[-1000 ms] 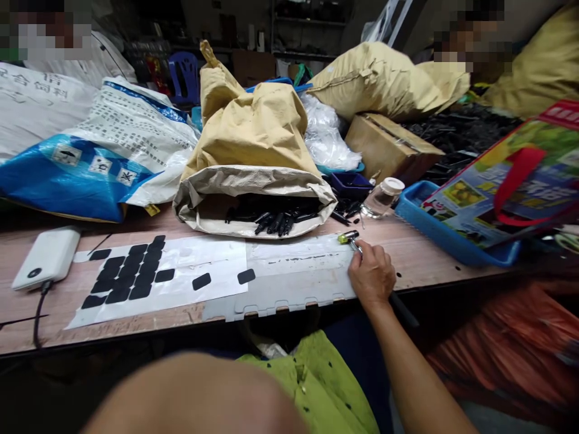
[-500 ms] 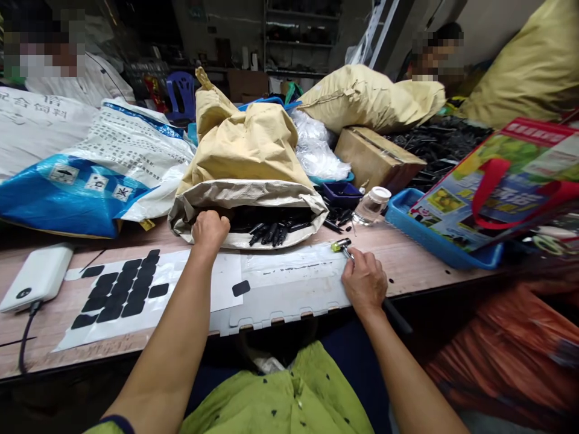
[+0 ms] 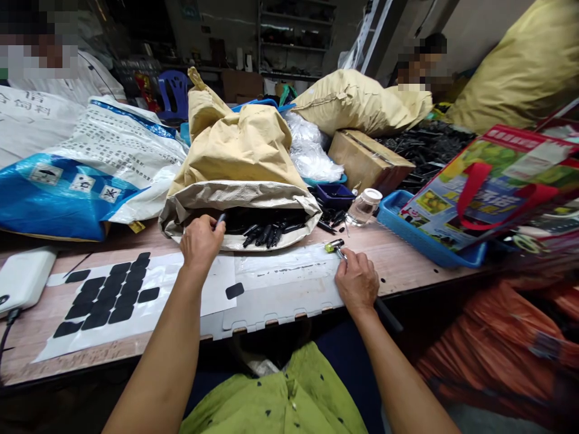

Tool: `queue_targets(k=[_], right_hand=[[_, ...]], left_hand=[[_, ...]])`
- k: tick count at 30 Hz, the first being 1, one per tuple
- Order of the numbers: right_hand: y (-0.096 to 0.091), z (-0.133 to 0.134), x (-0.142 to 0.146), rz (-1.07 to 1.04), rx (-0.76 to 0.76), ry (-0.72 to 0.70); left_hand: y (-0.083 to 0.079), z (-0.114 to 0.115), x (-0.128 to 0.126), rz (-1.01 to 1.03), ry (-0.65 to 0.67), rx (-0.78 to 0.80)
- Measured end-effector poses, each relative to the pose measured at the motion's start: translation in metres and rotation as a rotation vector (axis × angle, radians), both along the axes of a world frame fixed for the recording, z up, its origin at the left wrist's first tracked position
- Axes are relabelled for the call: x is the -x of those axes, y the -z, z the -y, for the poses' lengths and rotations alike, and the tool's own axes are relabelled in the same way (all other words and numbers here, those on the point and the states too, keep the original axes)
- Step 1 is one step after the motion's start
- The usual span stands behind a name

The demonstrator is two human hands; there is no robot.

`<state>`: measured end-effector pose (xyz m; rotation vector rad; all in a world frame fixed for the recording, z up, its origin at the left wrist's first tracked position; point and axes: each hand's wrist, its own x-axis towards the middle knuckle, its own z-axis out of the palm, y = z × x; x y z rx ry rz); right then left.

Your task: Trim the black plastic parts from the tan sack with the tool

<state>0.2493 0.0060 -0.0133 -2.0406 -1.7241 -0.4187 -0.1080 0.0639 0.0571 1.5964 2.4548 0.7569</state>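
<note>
At the sack's (image 3: 246,144) mouth, our left hand (image 3: 201,241) is pinching a dark piece (image 3: 221,220). Front-right of the sack, our right hand (image 3: 357,278) is gripping a hammer (image 3: 335,245).

Glossy plastic pieces (image 3: 266,235), metal hammer shaft (image 3: 341,254)

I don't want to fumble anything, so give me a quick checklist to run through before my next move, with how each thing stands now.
1. Right grip closed on the hammer: ok.
2. Hammer head resting on the surface: cannot tell.
3. Left grip holding a small dark piece: ok, at the fingertips.
4. Tan sack open, black pieces showing: ok.
5. Black patches all grouped together: not ok, one lies apart at the white sheet's right edge.
</note>
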Motion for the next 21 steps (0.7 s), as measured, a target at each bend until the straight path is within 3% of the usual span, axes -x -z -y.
queue_targets(k=[4, 7, 13, 18, 21], right_hand=[[-0.001, 0.000, 0.001, -0.009, 0.020, 0.007], [-0.002, 0.001, 0.001, -0.014, 0.023, 0.015], [0.000, 0.001, 0.001, -0.015, 0.001, 0.012], [-0.004, 0.000, -0.003, -0.078, 0.017, -0.021], [-0.014, 0.006, 0.003, -0.225, -0.045, -0.028]], left_hand=[[0.005, 0.043, -0.045, 0.261, 0.471, -0.080], [0.024, 0.060, -0.073, 0.277, 0.689, -0.053], [0.060, 0.063, -0.081, 0.244, 0.798, -0.078], [0.066, 0.059, -0.076, 0.295, 0.790, -0.062], [0.065, 0.057, -0.077, 0.307, 0.785, -0.041]])
